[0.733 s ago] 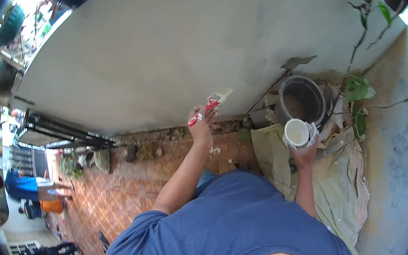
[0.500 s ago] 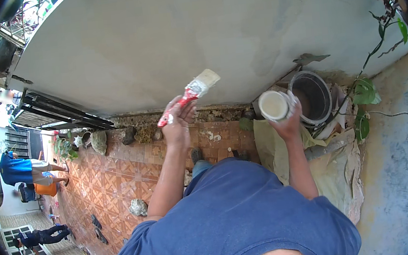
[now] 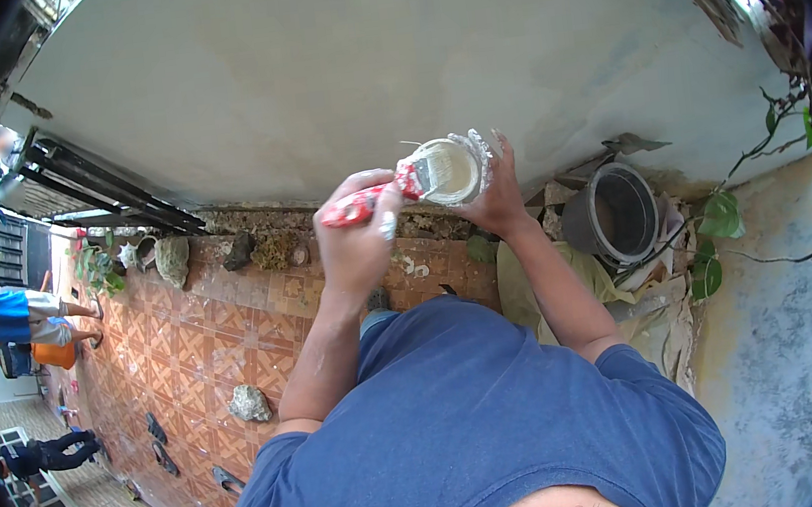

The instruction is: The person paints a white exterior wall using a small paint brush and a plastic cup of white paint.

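A paintbrush (image 3: pixel 351 210) with a paint-smeared red handle is gripped in my left hand (image 3: pixel 357 249). Its bristles reach into the mouth of a small round tub (image 3: pixel 451 195) of creamy white paint, so their tips are partly hidden. My right hand (image 3: pixel 496 193) holds that tub from its right side, with white paint on the fingers. Both hands are close together in front of the pale wall (image 3: pixel 325 72), whose surface shows damp-looking darker patches.
A dark bucket (image 3: pixel 578 226) stands at the wall's foot on the right, beside a crumpled cloth (image 3: pixel 530 284) and a leafy vine (image 3: pixel 720 218). Stones (image 3: pixel 173 262) line the left base. Black metal railings (image 3: pixel 108 187) lean there. Two people stand far left on the tiled floor (image 3: pixel 177 350).
My left hand has turned the brush rightward and lowered its bristles into the tub. My right hand has brought the tub leftward and up, away from the bucket, to meet the brush.
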Tool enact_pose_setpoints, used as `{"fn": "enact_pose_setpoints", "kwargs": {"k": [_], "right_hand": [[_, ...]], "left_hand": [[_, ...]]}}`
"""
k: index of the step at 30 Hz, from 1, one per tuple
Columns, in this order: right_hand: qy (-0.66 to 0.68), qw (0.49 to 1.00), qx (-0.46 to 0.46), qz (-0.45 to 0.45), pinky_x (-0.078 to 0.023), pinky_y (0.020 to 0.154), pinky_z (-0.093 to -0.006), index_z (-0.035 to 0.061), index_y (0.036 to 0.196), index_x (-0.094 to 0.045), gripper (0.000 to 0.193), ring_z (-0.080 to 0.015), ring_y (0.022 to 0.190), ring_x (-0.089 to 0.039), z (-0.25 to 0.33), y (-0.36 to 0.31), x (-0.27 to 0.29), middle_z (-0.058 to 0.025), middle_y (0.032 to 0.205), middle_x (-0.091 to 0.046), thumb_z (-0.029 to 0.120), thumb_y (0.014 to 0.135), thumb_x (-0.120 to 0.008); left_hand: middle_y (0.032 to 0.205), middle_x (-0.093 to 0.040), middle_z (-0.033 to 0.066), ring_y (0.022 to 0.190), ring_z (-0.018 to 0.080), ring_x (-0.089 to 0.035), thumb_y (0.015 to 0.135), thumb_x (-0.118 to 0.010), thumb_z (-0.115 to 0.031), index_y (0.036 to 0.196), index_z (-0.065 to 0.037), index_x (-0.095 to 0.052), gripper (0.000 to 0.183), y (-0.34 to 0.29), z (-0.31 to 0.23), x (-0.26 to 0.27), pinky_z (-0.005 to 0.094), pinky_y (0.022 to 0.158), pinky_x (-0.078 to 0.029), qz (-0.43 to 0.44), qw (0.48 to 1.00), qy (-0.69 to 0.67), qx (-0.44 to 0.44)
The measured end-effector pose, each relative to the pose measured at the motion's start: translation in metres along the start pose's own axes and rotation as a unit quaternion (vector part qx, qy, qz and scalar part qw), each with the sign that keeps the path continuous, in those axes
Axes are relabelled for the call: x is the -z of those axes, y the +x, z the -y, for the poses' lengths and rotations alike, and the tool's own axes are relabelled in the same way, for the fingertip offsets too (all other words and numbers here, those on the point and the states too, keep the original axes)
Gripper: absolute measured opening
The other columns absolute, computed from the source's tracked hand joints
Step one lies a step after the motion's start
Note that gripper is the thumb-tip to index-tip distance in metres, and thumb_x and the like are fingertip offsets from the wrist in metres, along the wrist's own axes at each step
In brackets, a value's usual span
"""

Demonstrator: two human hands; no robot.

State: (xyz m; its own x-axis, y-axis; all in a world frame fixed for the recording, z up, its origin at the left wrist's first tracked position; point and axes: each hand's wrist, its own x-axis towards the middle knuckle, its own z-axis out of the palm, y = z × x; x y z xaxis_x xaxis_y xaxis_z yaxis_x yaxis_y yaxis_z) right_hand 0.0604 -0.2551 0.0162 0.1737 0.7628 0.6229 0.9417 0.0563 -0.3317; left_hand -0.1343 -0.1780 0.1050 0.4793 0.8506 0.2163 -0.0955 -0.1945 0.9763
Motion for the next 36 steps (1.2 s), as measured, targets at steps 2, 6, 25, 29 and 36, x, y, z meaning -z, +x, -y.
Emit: {"fn": "enact_pose_setpoints", "kwargs": {"k": [2, 6, 25, 29, 36], "right_hand": [[0.010, 0.999, 0.037, -0.023, -0.018, 0.108, -0.0552, 0.0081, 0.128, -0.036, 0.086, -0.0246, 0.111, -0.055, 0.006, 0.006, -0.014, -0.0090, 0.120, -0.057, 0.041, 0.062, -0.081], [0.006, 0.997, 0.081, -0.006, -0.018, 0.108, -0.0560, 0.0108, 0.130, -0.030, 0.091, -0.0242, 0.113, -0.054, 0.019, 0.018, -0.033, -0.0083, 0.121, -0.056, 0.039, 0.061, -0.082], [-0.075, 0.987, -0.136, -0.039, -0.026, 0.107, -0.0466, 0.0034, 0.135, -0.027, 0.099, -0.0346, 0.124, -0.036, 0.043, 0.015, -0.046, -0.0139, 0.124, -0.049, 0.030, 0.058, -0.083], [-0.073, 0.976, -0.186, -0.087, -0.022, 0.107, -0.0501, 0.0003, 0.134, -0.029, 0.101, -0.0344, 0.120, -0.041, 0.046, -0.002, -0.037, -0.0106, 0.125, -0.052, 0.037, 0.057, -0.083], [-0.125, 0.966, -0.200, -0.104, -0.020, 0.108, -0.0500, 0.0017, 0.133, -0.031, 0.095, -0.0322, 0.123, -0.041, 0.051, -0.019, -0.001, -0.0116, 0.123, -0.054, 0.033, 0.058, -0.082]], "left_hand": [[0.080, -0.067, 0.0051, 0.073, 0.0101, -0.064, 0.087, -0.059, -0.008, 0.092, 0.004, -0.065, 0.014, 0.006, 0.005, 0.003, 0.0227, 0.065, -0.049, 0.041, 0.992, 0.117, -0.031], [0.083, -0.068, 0.0083, 0.072, 0.0142, -0.065, 0.086, -0.060, -0.009, 0.091, 0.004, -0.064, 0.015, 0.023, 0.026, 0.014, 0.0238, 0.066, -0.050, 0.069, 0.985, 0.161, 0.011], [0.104, -0.064, 0.0179, 0.095, 0.0266, -0.064, 0.092, -0.050, -0.019, 0.118, 0.000, -0.051, 0.032, 0.063, 0.105, 0.101, 0.0336, 0.080, -0.053, 0.072, 0.851, -0.470, 0.221], [0.107, -0.063, 0.0172, 0.099, 0.0272, -0.063, 0.092, -0.050, -0.018, 0.121, 0.000, -0.049, 0.034, 0.070, 0.101, 0.097, 0.0335, 0.082, -0.052, 0.116, 0.842, -0.480, 0.216], [0.102, -0.064, 0.0168, 0.090, 0.0243, -0.066, 0.091, -0.051, -0.014, 0.116, 0.002, -0.053, 0.030, 0.072, 0.066, 0.064, 0.0299, 0.077, -0.054, 0.161, 0.882, -0.388, 0.215]]}}
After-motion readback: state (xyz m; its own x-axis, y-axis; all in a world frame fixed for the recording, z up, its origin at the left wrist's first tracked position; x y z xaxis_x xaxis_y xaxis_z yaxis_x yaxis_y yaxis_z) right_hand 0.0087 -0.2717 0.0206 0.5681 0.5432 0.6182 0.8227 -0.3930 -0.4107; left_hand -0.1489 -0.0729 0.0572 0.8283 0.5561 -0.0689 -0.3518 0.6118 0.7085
